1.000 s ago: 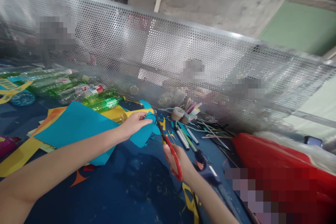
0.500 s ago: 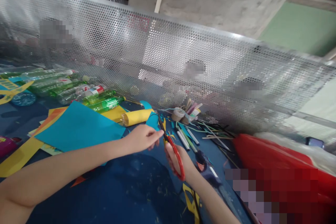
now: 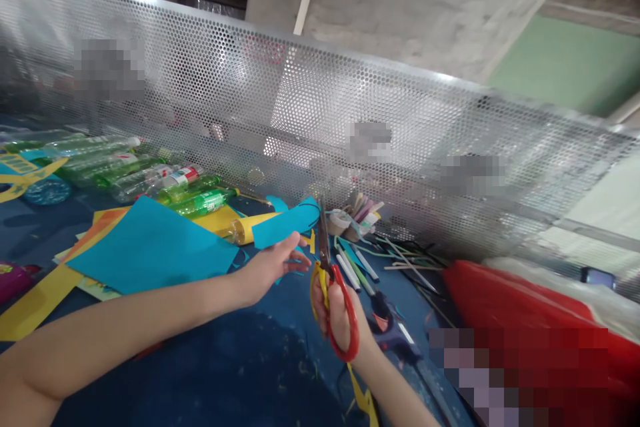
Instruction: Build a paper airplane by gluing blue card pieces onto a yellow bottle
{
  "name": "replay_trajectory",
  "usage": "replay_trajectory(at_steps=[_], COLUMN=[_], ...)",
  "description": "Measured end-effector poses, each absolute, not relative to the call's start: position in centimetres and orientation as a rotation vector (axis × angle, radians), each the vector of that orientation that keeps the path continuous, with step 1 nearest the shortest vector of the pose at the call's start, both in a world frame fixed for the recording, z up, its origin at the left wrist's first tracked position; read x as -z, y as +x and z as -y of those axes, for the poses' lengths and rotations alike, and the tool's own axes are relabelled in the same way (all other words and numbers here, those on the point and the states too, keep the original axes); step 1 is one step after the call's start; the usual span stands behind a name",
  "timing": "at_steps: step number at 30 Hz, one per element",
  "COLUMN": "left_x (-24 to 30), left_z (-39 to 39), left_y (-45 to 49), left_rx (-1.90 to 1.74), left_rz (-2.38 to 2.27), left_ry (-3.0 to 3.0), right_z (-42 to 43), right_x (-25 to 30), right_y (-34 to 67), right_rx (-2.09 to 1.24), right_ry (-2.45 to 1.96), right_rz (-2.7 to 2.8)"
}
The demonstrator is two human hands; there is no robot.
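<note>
The person's right hand (image 3: 336, 313) grips a pair of scissors (image 3: 325, 250), its fingers curled through the red and yellow handles, the blades pointing away over the blue counter (image 3: 230, 360). The left hand (image 3: 275, 267) is partly open, fingers loosely spread, just beside the lower edge of a small blue paper piece (image 3: 280, 225) with a dark curved line at its right end, near the blades; whether fingertips touch it cannot be told. Behind that piece shows a yellow roll (image 3: 245, 230). A large blue sheet (image 3: 155, 247) lies to the left, green bottles (image 3: 207, 201) beyond it, and markers (image 3: 350, 267) to the right.
</note>
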State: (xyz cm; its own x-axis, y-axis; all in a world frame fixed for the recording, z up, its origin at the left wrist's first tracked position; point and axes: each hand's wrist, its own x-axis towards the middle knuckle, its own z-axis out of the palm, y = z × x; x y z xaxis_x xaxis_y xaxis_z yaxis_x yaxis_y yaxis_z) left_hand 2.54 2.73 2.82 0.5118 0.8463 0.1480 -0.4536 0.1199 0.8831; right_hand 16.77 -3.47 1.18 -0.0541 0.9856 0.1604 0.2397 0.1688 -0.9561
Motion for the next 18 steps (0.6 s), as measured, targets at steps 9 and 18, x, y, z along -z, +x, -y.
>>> replay_trajectory(at_steps=[9,18], left_x=[-5.0,-4.7], left_z=[-2.7,-2.5], left_y=[1.7,2.0], left_rx=[-1.339,-1.323], left_rz=[-0.633,-0.639], left_ry=[0.915,0.991], right_z=[3.7,3.3], right_x=[-1.0,-0.3], right_y=[16.6,16.8], right_rx=[-0.926,-0.836], right_ry=[-1.246,-1.231], right_rz=[1.699,1.689])
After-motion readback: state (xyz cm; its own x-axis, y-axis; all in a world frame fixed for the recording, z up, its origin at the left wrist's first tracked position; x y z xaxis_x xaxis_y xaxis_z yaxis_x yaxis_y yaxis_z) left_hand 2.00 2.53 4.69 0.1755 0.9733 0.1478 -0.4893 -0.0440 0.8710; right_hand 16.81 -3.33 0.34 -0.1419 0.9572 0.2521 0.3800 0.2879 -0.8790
